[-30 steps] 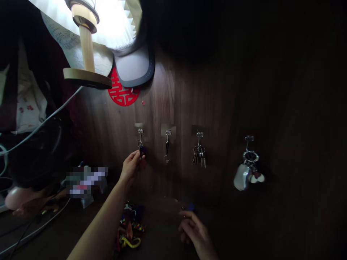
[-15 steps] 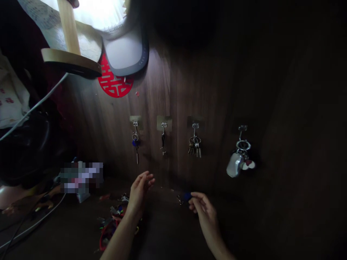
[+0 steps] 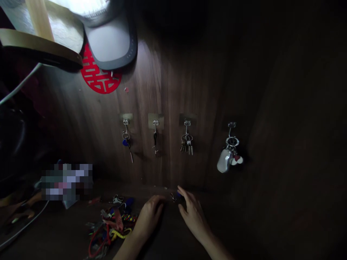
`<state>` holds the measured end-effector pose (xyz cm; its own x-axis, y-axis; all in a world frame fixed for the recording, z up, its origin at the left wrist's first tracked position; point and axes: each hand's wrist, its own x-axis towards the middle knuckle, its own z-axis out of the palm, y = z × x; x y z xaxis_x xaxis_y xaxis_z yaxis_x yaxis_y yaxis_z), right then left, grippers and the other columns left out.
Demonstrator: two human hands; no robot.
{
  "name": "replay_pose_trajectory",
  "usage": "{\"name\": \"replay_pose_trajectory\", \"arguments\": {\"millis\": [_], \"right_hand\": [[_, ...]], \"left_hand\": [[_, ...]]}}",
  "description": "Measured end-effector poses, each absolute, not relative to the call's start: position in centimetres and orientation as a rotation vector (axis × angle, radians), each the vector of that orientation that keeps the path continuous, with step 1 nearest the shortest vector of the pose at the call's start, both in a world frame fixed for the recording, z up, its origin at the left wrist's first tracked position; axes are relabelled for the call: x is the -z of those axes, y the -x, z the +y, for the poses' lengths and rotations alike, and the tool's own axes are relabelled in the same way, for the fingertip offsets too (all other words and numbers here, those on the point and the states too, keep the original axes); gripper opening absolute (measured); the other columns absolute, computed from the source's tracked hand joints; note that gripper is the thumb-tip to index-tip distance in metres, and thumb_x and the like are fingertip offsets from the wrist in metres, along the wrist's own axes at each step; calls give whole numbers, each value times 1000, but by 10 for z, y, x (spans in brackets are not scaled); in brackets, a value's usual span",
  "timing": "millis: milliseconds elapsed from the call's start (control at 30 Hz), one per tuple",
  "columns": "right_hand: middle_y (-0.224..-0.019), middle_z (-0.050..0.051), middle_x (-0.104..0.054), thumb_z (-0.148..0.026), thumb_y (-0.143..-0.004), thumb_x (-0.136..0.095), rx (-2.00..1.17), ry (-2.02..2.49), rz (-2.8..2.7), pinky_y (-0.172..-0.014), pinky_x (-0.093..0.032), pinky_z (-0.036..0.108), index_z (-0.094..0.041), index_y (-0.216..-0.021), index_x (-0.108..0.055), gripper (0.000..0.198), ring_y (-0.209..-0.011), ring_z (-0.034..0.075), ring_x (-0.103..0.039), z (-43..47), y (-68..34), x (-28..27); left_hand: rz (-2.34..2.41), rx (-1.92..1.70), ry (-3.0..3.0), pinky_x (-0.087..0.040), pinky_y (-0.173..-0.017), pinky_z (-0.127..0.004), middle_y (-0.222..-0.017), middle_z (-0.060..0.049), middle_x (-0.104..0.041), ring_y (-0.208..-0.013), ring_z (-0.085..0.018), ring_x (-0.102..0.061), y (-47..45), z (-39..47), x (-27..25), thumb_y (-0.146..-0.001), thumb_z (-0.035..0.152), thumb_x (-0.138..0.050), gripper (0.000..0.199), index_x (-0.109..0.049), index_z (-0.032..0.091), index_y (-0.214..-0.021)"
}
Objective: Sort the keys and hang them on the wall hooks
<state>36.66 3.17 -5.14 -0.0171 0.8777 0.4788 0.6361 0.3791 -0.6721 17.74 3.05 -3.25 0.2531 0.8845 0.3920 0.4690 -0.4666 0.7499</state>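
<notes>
My left hand (image 3: pixel 150 216) rests low over the dark surface, fingers loosely bent and the thumb apart from them; no object shows in it. To its right, my right hand (image 3: pixel 192 211) reaches over a small blue key fob (image 3: pixel 179 194), its index finger lying along it and the thumb spread away. A metal clasp (image 3: pixel 172 197) sticks out to the left of the fob, between the two hands. Left of my left hand lies a pile of keys and cords (image 3: pixel 116 225) in red, yellow and blue, partly covered by my forearm.
On the wood panel hang a ring with a blue tag (image 3: pixel 125 142), a black strap (image 3: pixel 155 138), a key bunch (image 3: pixel 187 144) and a silver keychain (image 3: pixel 225 160), each from a hook. A cap (image 3: pixel 111 45) overlaps a red cut-out (image 3: pixel 101 79). A lamp base (image 3: pixel 40 47) stands upper left.
My left hand has come down and to the right, uncovering more of the pile. My right hand has flattened over the blue fob. The whole view has shifted, so the wall items sit further left.
</notes>
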Motion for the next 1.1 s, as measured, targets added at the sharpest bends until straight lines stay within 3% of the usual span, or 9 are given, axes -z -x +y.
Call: {"name": "replay_pose_trajectory", "arguments": {"millis": [267, 367, 467, 600, 767, 867, 1100], "right_hand": [[-98, 1, -66, -9, -70, -53, -436, 1309, -1887, -90, -37, 43, -37, -122, -51, 59, -97, 24, -57, 23, -357, 45], [-99, 1, -66, -8, -69, -54, -484, 1234, -1944, -87, -40, 41, -37, -119, -54, 57, -96, 24, -56, 19, -354, 39], [-92, 1, -66, -9, -73, -51, -511, 1158, -1940, -85, -43, 37, -37, -118, -55, 53, -91, 22, -57, 18, -354, 39], [-80, 0, -65, -13, -75, -51, -599, 1132, -1805, -80, -46, 32, -31, -114, -59, 43, -82, 19, -59, 20, -353, 40], [-70, -3, -60, -29, -79, -54, -904, 1062, -1529, -59, -46, 24, -23, -109, -57, 31, -61, 13, -58, 21, -347, 34], [-68, -3, -59, -39, -76, -60, -1141, 992, -1367, -49, -41, 22, -21, -108, -54, 37, -54, 11, -57, 20, -344, 30], [-70, -1, -63, -38, -71, -69, -1525, 826, -1016, -46, -34, 19, -20, -108, -52, 44, -52, 9, -56, 15, -349, 24]], "left_hand": [[1253, -989, -2293, -43, -89, -37, -107, -6, -63, -100, -23, -55, -181, 23, 31, -78, 11, -50, 36, -58, 25, -110], [1276, -918, -2337, -41, -91, -39, -110, -6, -61, -102, -23, -54, -181, 23, 30, -79, 13, -52, 37, -57, 26, -113], [1257, -875, -2377, -38, -93, -38, -109, -5, -61, -101, -22, -53, -180, 22, 31, -81, 16, -52, 27, -60, 26, -105], [1264, -869, -2364, -40, -83, -34, -98, -5, -65, -92, -22, -55, -180, 21, 30, -85, 24, -50, 14, -63, 23, -91], [1162, -1048, -2009, -43, -72, -26, -81, -3, -68, -78, -19, -60, -185, 22, 24, -87, 34, -48, 21, -63, 21, -82], [1117, -1169, -1754, -44, -68, -24, -74, -1, -68, -73, -18, -60, -189, 24, 22, -82, 40, -53, 24, -64, 19, -78], [782, -1150, -1461, -44, -80, -27, -84, -1, -69, -82, -18, -60, -191, 23, 17, -75, 35, -66, 30, -65, 20, -101]]}}
